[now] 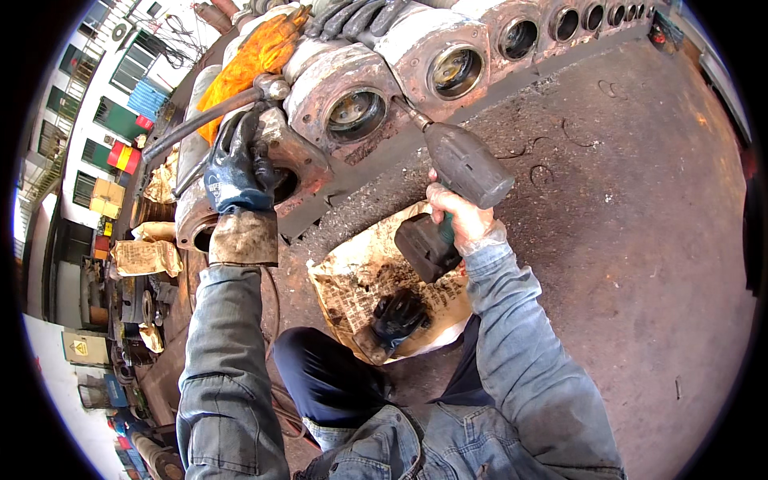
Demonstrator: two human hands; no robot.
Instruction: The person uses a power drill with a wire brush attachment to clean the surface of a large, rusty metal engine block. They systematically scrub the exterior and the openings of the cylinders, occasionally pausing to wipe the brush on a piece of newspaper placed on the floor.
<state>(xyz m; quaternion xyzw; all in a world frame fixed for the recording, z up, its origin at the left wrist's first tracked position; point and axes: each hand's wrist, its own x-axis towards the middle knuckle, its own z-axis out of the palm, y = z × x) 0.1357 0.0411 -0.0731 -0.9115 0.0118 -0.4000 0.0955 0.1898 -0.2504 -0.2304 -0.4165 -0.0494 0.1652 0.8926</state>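
My bare right hand is wrapped round the handle of a dark cordless impact wrench, whose battery pack hangs below. The tool's nose reaches up and left to the lower corner of a rusty cylinder block with a round bore. In a blue-black coated glove, my left hand rests at another cylinder end on the left, fingers pointing up; what its curled fingers hold, if anything, is hidden. Just above that hand lies a hammer, its head beside an orange glove.
A row of similar cylinders runs away to the upper right. Between my knees, a dark glove lies on a stained paper sack. Grey gloves lie atop the cylinders. A hose crosses the floor beside my left arm.
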